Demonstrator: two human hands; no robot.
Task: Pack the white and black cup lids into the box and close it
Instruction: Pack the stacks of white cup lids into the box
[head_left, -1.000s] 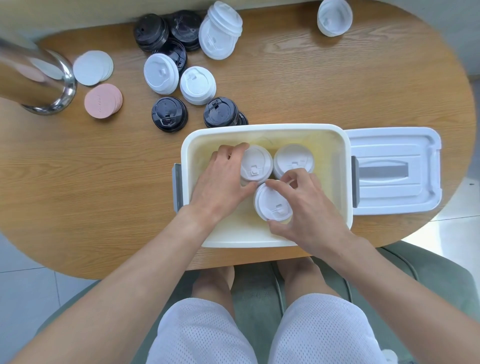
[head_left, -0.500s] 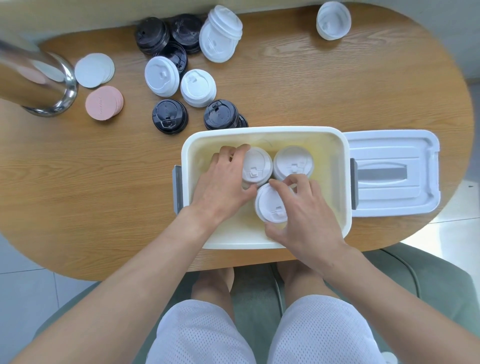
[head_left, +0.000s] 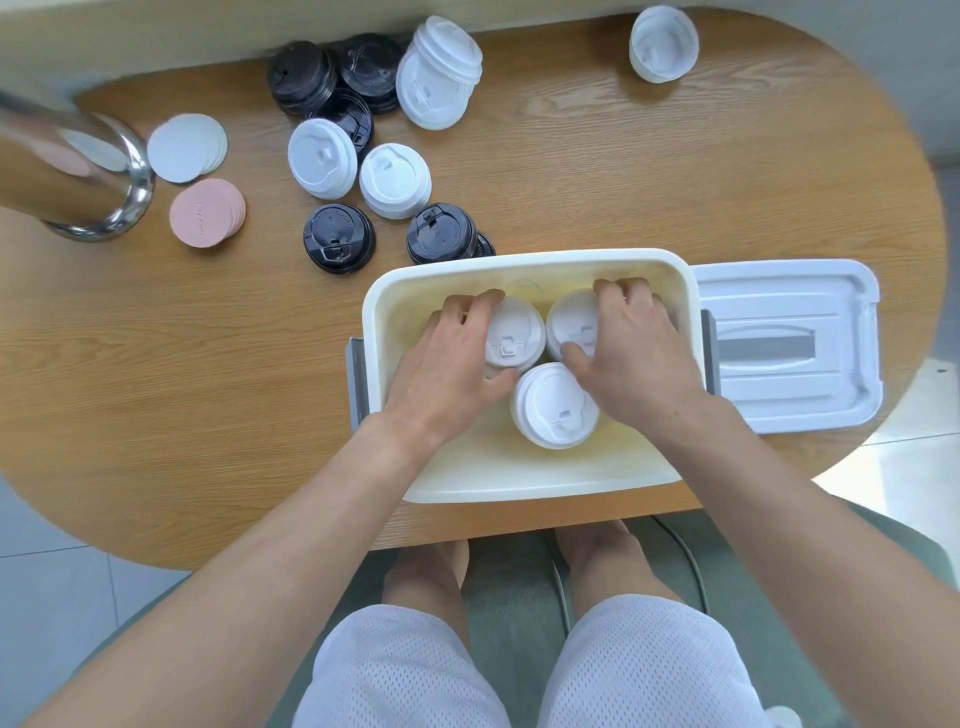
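So far only three stacks of white lids (head_left: 553, 405) sit in the box (head_left: 524, 480) at the worktop's near edge — the left hand (head_left: 449, 364) and right hand (head_left: 631, 348) each curl round one. Black lids (head_left: 338, 245) and more white ones wait toward the far edge — the box lid (head_left: 789, 353) lies off, beside the box.

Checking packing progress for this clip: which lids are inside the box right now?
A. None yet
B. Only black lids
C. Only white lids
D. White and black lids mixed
C: three stacks of white lids sit in the box; every black lid lies on the table.
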